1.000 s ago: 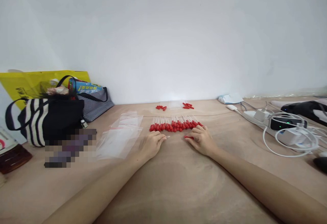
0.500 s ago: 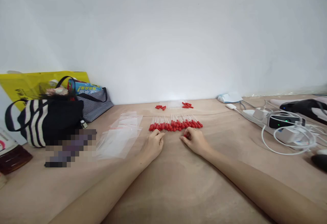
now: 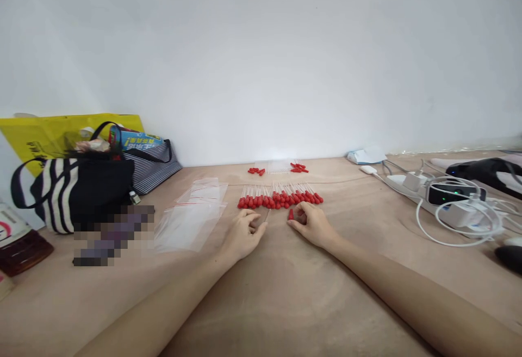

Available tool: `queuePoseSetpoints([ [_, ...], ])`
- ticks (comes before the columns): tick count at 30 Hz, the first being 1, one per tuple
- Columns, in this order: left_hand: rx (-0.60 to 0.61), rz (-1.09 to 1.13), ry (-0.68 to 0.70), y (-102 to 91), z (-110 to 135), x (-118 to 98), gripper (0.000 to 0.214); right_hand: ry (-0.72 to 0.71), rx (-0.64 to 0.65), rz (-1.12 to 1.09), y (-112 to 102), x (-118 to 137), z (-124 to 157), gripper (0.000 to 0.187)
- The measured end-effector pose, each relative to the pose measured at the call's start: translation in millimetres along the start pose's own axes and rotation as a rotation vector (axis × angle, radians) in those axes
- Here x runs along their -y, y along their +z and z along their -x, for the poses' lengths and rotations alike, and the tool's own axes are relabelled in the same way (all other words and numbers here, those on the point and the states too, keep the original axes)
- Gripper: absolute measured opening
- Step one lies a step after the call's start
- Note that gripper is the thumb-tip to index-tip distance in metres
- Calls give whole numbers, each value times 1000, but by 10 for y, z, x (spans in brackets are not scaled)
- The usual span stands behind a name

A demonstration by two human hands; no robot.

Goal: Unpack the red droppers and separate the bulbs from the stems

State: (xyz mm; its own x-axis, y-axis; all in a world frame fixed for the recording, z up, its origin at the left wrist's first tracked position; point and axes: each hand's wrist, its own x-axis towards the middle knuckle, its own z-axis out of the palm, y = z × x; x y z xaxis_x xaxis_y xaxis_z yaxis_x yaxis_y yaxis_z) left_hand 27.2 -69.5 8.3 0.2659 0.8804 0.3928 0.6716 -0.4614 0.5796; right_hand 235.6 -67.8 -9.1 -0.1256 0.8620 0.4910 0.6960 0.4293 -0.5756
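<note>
Near the middle of the table lies a row of thin white sticks with red bulb-shaped ends [image 3: 281,198]. My left hand [image 3: 240,235] rests just in front of the row's left part, thumb and forefinger apart with nothing visible between them. A single thin pale stick [image 3: 267,215] is close to its fingertips; whether they touch it I cannot make out. Across from it, my right hand [image 3: 312,225] is curled, with a small red cap-like piece [image 3: 291,214] at its thumb and fingertips. Its lower fingers are partly hidden.
Clear zip bags [image 3: 191,224] lie left of my hands. Behind the row are more red pieces [image 3: 256,171] and red-ended sticks [image 3: 299,168], near the wall. Bags [image 3: 93,194] and a bottle [image 3: 24,248] stand at left; a power strip with cables [image 3: 432,199] lies at right.
My left thumb and forefinger have spread apart, and the pale stick shows more clearly beside them. In my right hand the red piece now shows farther out at the fingertips.
</note>
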Motion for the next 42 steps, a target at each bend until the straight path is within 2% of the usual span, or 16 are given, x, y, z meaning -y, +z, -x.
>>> queuePoseSetpoints([
  [4, -14, 88, -63, -6, -50, 111, 22, 32, -7, -39, -36, -19, 29, 16],
  [7, -16, 76, -59, -67, -54, 140, 21, 22, -2, -43, -46, -18, 32, 18],
  [9, 96, 55, 11, -142, -46, 114, 26, 12, 3, -34, -50, -11, 26, 17],
  [11, 284, 42, 142, -226, -43, 68, 37, -2, 19, -26, -55, -4, 19, 14],
  [13, 421, 11, 271, -289, -53, 26, 48, -25, 41, -24, -59, -1, 14, 12],
  [16, 515, -47, 347, -300, -89, 0, 47, -57, 59, -12, -48, -12, 7, 20],
  [20, 575, -21, 406, -194, -155, 1, 35, -87, 70, 13, -9, -47, -7, 22],
  [23, 532, 8, 420, -107, -202, -20, 33, -129, 70, 16, 7, -74, -15, 23],
  [30, 338, -20, 383, 82, -211, -152, 35, -139, 62, 27, -11, -77, -2, 23],
  [33, 165, -93, 345, 106, -223, -153, 36, -128, 56, 29, -18, -68, 6, 22],
  [37, -73, -304, 131, 17, -369, -34, 27, -107, 66, 18, -27, -57, 13, 21],
  [39, -92, -397, 75, -47, -469, 56, 31, -98, 68, 19, -29, -52, 15, 21],
  [42, -45, -432, 140, -105, -582, 185, 32, -94, 64, 12, -30, -45, 17, 21],
])
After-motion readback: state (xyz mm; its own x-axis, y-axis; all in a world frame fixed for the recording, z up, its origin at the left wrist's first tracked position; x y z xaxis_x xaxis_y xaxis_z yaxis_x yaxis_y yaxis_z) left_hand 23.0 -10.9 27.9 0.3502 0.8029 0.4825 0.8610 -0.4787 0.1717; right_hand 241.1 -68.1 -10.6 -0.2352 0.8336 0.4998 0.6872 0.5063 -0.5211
